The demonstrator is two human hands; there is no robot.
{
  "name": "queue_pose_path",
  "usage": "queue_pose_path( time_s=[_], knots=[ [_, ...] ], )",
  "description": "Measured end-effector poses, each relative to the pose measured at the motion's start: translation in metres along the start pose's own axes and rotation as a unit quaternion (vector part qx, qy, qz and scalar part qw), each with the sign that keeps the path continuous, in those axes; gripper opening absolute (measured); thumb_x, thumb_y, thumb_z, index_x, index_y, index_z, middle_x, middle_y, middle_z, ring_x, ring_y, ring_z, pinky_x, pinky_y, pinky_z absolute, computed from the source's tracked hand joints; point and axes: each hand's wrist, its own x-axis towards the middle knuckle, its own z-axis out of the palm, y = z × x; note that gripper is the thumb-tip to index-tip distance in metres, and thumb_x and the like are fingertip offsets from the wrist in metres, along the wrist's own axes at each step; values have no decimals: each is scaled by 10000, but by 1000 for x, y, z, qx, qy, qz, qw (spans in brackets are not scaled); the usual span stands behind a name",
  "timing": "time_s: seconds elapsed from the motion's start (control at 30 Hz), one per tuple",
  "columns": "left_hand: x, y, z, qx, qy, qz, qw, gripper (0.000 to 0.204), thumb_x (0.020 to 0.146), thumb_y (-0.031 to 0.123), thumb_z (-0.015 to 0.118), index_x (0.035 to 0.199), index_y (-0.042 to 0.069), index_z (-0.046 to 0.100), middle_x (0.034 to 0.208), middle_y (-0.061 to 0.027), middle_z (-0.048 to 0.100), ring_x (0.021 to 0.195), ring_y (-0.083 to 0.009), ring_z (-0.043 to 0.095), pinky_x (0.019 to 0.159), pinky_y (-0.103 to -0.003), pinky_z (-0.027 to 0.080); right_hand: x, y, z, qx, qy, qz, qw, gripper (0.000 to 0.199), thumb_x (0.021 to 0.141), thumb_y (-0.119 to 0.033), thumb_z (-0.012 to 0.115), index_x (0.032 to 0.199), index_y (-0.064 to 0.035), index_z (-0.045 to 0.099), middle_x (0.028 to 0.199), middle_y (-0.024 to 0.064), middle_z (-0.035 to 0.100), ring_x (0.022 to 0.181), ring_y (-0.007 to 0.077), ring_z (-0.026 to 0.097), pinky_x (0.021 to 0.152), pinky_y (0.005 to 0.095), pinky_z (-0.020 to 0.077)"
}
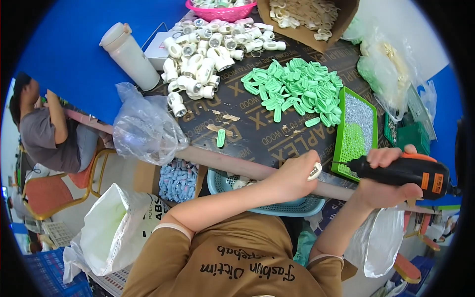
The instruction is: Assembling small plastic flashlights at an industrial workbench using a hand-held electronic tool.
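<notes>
My left hand (296, 174) is closed around a small white plastic part (315, 171), whose end shows beside my fingers; most of it is hidden. A black electric screwdriver (396, 174) with an orange switch lies in the grip of my right hand (381, 190). Its thin bit points left toward the white part, a short gap away from it. Just beyond the bit is a bright green tray (340, 141), with many small silvery screws (360, 114) and a perforated green area. A single green oval piece (221, 138) rests near the table's front edge.
White flashlight-like bodies (208, 62) and green oval pieces (299, 89) are heaped on the dark table. Behind them are a pink basket (222, 13) and an open cardboard box (341, 37). A white bottle (129, 59) stands left; a blue basket (217, 185) is under my left forearm. Another person (47, 133) sits far left.
</notes>
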Motion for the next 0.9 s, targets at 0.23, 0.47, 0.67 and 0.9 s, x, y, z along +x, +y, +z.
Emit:
queue_pose_path(
  time_s=[0.23,0.47,0.67,0.9],
  knots=[
    [7,2,-26,487,184,120,846,219,747,160,615,921,57,530,871,-105,511,789,-278,566,637,-396,476,-2,-4,-36,-9,10,12,1000,696,800,-651,444,1149,-50,417,700,90,518,571,157,439,558,288,343],
    [-18,16,-145,578,414,37,702,168,703,0,529,868,-32,532,932,-197,478,883,-348,501,735,-422,465,-9,-7,-44,-3,27,8,1000,688,814,-650,420,1120,-34,415,672,80,498,564,161,449,548,291,355],
    [-34,-1,-186,605,410,-13,682,204,707,-49,489,890,16,550,988,-205,467,906,-359,487,758,-426,444,-8,-5,-38,6,31,9,999,697,805,-650,438,1114,-26,414,660,90,492,555,167,454,534,287,360],
    [-40,19,-181,540,490,29,684,269,702,24,606,969,50,582,1001,-158,506,820,-349,579,732,-395,473,3,-4,-36,-42,73,18,996,686,766,-676,477,1090,-72,436,652,63,494,563,170,448,559,294,356]
  ],
)
